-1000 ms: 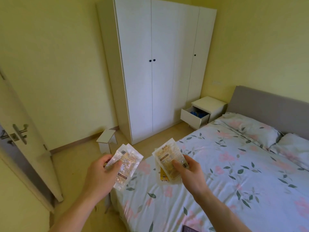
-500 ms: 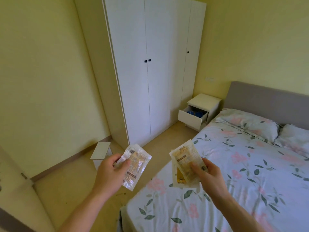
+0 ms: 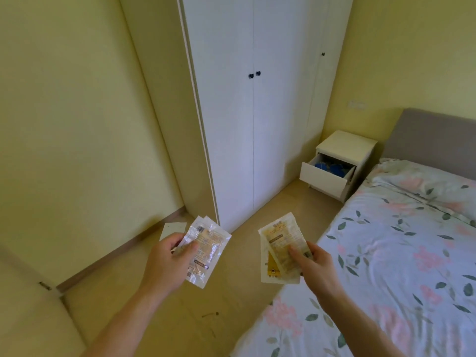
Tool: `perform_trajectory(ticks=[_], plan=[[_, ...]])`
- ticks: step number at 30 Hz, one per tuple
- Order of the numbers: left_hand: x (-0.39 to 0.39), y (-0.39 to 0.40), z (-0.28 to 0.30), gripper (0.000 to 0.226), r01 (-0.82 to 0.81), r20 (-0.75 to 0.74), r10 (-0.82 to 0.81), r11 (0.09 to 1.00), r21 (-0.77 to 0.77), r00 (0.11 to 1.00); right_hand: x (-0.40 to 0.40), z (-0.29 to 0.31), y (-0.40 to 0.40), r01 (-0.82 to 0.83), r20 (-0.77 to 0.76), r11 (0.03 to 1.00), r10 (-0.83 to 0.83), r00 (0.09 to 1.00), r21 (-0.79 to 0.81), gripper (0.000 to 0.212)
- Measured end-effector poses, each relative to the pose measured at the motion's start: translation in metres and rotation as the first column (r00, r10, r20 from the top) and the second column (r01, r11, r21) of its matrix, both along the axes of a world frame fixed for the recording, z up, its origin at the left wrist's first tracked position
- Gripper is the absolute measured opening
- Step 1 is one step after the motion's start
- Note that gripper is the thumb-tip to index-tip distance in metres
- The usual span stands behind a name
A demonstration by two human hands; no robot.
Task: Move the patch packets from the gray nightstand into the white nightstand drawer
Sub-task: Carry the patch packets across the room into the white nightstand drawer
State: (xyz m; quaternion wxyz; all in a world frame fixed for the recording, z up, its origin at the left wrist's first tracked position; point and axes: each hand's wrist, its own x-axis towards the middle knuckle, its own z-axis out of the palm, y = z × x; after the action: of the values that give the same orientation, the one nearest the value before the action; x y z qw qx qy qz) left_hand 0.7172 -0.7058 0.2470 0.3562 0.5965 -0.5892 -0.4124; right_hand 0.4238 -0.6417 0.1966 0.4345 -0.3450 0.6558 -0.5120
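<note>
Only the head view to go on here, looking down at both hands out in front with the bedroom beyond. The left hand (image 3: 167, 261) has its thumb and fingers pinched on a small stack of clear patch packets (image 3: 206, 251), and the right hand (image 3: 313, 261) is pinching a second, yellowish bunch of packets (image 3: 280, 247) the same way, so both are clamped on their loads, nothing loose. The white nightstand (image 3: 345, 148) sits in the far corner between the wardrobe (image 3: 257, 112) and the bed (image 3: 386, 266), well apart from the hands, with its drawer (image 3: 325, 177) pulled open and something blue already inside. What could go wrong, as I see it: each bunch is several slick packets fanned out and held only near the lower edge, so one could slide out on the way over and land on the floor or the bedding. Also both hands are full, so if the drawer needs pulling out more there's no free hand for it, though it looks open enough to me. Grip-wise, most of each packet sticks up and out past the fingertips, with the thumbs on the front faces, the left stack tilted toward the right and the right stack leaning a bit left. The gray nightstand isn't in shot.
</note>
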Motion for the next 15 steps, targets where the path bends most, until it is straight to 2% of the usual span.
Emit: perform_trajectory(ticks=[7, 12, 15], plan=[[0.068, -0.142, -0.018, 0.011, -0.053, -0.057, 0.054, 0.999, 0.011, 0.997, 0.069, 0.0, -0.138, -0.061, -0.049, 0.998, 0.06, 0.997, -0.015, 0.015], [0.102, -0.243, -0.031, 0.017, 0.058, -0.025, -0.058, 0.998, -0.003, 0.998, 0.122, -0.021, -0.214, 0.048, -0.024, 0.999, -0.048, 0.999, -0.01, 0.016], [0.111, -0.295, -0.035, 0.013, 0.147, -0.015, -0.146, 0.989, 0.021, 0.989, 0.148, -0.025, -0.244, 0.118, 0.003, 0.993, -0.118, 0.993, 0.003, 0.014]])
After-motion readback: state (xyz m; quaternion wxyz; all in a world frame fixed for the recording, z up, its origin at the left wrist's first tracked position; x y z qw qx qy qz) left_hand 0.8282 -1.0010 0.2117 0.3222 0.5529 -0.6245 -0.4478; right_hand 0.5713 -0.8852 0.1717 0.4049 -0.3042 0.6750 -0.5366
